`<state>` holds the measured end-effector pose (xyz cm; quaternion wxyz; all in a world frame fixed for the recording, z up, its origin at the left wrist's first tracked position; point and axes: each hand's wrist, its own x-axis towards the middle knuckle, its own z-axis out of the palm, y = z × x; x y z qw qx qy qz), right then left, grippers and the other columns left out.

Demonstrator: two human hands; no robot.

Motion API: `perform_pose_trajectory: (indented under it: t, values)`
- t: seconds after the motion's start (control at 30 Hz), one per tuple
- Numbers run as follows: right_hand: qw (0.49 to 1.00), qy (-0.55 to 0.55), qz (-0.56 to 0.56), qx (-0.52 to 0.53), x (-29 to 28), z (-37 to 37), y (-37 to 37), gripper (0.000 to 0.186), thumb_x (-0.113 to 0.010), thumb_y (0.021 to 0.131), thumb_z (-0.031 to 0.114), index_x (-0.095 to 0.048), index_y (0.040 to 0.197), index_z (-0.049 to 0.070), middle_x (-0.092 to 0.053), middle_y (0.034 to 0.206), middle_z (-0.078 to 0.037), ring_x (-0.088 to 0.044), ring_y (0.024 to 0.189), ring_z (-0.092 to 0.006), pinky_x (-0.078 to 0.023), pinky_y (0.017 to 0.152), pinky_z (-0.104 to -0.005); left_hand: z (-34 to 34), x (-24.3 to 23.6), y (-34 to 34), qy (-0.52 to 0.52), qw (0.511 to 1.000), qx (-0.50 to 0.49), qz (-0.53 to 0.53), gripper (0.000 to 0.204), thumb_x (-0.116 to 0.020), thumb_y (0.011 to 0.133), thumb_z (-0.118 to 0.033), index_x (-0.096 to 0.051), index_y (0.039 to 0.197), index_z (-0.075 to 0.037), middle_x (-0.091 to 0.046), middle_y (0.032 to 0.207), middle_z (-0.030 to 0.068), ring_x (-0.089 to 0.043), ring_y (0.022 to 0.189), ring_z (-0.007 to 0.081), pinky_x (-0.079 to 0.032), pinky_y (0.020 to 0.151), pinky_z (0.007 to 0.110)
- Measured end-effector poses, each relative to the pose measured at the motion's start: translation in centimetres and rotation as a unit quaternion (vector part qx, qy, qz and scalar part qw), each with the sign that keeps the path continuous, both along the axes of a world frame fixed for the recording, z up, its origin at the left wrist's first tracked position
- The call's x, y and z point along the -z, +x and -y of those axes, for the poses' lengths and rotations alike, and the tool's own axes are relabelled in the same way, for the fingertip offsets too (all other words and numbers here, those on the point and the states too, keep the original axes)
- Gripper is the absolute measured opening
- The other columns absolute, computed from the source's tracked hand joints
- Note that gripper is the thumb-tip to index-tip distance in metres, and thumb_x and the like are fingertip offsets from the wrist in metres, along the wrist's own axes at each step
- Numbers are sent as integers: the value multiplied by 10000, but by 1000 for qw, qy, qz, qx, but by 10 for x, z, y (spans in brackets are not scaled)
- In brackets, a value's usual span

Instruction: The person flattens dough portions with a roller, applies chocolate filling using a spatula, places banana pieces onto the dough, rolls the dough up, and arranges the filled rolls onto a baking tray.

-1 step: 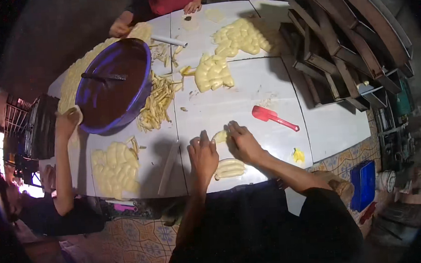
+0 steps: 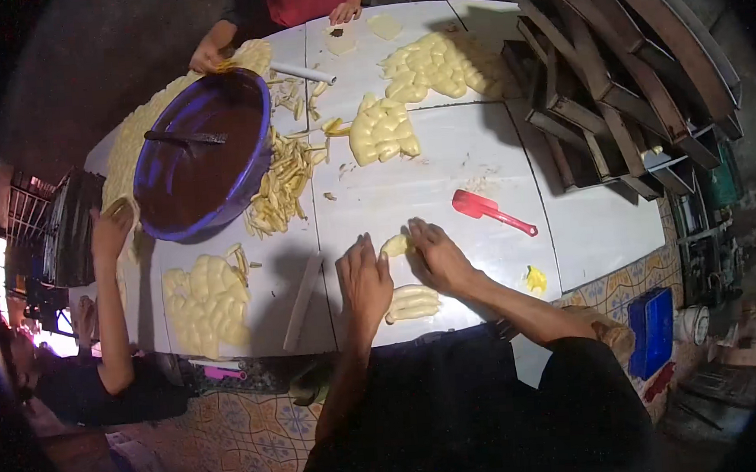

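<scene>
A small pale-yellow piece of dough [image 2: 395, 245] lies on the white table between my two hands. My left hand [image 2: 366, 277] rests on the tabletop just left of it, fingers stretched out. On the other side, my right hand [image 2: 442, 258] has its fingers extended over the dough's right end, partly hiding it. Close to me, several rolled dough pieces [image 2: 413, 302] lie side by side between my wrists. Beyond my right hand is a red plastic scraper [image 2: 492, 213].
A large purple basin [image 2: 257, 170] of brown filling stands left, beside cut yellowish strips [image 2: 278, 190]. Dough portions [image 2: 209, 302] and a thin rod [image 2: 302, 301] lie nearer. Dark metal trays [image 2: 594, 84] are stacked right. Two people work at the far and left sides.
My hands and the dough between them stay nearly in place. The left co-worker's hand has shifted slightly left, and the far person's hand has moved a little beside the basin's far rim.
</scene>
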<state>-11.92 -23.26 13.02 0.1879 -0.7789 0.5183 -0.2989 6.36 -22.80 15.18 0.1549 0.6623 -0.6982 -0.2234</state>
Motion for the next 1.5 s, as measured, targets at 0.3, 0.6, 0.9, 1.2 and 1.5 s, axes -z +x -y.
perform_pose_trajectory:
  t: [0.3, 0.6, 0.9, 1.2, 1.5]
  values:
    - [962, -57, -236, -122, 1, -3, -8, 554, -567, 963, 308, -538, 1402, -29, -461, 1539, -181, -365, 1481, -322, -291, 1207, -520, 1, 8, -1, -58, 956, 262, 117, 871, -510, 969, -597, -290, 1564, 0, -351, 1604, 219, -331, 1488, 381, -167, 1195, 633]
    - [972, -23, -221, -80, 8, -6, -24, 453, -579, 977, 259, -562, 1363, 22, -532, 1481, -167, -410, 1449, -320, -353, 1165, -506, -85, 76, 119, -161, 949, -186, 195, 643, -698, 893, -212, -454, 1459, -28, -465, 1469, 229, -445, 1345, 441, -341, 1105, 574]
    - [994, -99, 10, -50, -9, 13, -19, 316, -730, 855, 114, -671, 1148, 10, -645, 1074, -180, -617, 970, -350, -541, 792, -427, 2, 25, 31, -221, 967, 126, 1, 334, -686, 825, -38, -663, 1158, -31, -612, 1143, 154, -574, 1115, 351, -459, 953, 475]
    - [995, -31, 20, -96, 28, -26, -46, 393, -791, 792, 185, -678, 1134, 26, -628, 1129, -147, -592, 1070, -343, -489, 902, -457, -33, 35, 45, -163, 975, 151, 25, 373, -732, 767, -28, -673, 1135, -5, -619, 1161, 181, -572, 1119, 344, -446, 981, 463]
    - [980, -72, -112, 146, 14, 82, -6, 334, -598, 959, 380, -740, 1197, 193, -542, 1185, -142, -497, 1090, -316, -400, 890, -466, 127, 37, -3, -181, 945, -12, 270, 656, -482, 1028, -385, -333, 1567, -43, -274, 1650, 169, -243, 1519, 394, -177, 1146, 724]
